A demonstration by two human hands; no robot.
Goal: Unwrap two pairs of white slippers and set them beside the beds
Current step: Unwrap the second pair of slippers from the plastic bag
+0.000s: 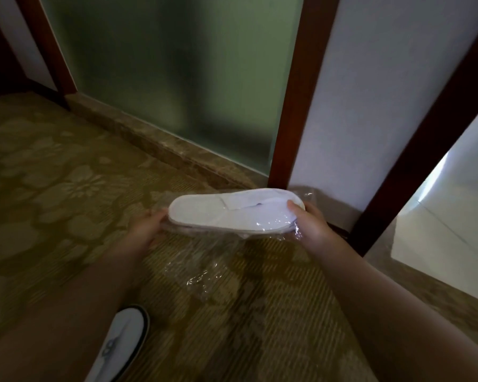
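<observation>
Outstretched hands, left (145, 227) and right (311, 226), grip wrapped slippers (232, 212) by both ends

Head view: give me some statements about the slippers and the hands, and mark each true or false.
1. Both hands hold the slippers. True: left hand at one end, right hand at the other.
2. The slippers rest on the carpet. False: they are held above the carpet.
3. Clear wrap hangs below the slippers. True.
4. The slippers are black. False: white.
5. The glass panel is behind the slippers. True.
</observation>
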